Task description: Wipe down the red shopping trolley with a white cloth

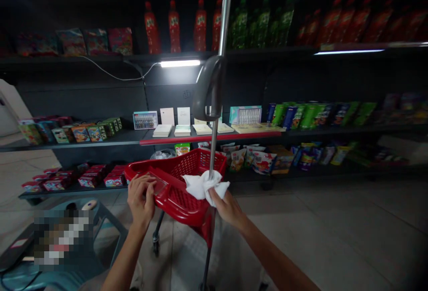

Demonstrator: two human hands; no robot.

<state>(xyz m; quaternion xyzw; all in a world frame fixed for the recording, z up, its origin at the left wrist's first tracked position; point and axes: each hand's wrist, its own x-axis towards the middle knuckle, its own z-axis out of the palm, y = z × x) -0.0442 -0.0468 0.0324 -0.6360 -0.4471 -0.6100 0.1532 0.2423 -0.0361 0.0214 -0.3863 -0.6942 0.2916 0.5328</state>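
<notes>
Right hand (226, 206) pinches white cloth (200, 187) around metal pole (226, 12); left hand (142, 195) on red cart (183, 213).
Near left: blue-green stool (97, 213). Left hand's fingers curl over the cart's near left rim. Right hand's fingers press together on the cloth, which sits bunched round the pole's lower part, by the basket's right side. Grey handle (201, 92) higher on the pole. Beyond: dark shelving (100, 99) with stacked booklets (162, 130), snack bags (264, 161) below, red bottles (200, 25) and green bottles (264, 23) above.

Cart (182, 210) stands before shelving (247, 136) (bottles (200, 25) on the upper shelf (261, 52)), stool (82, 274) to its left, cloth (194, 186) around the pole (225, 23).
</notes>
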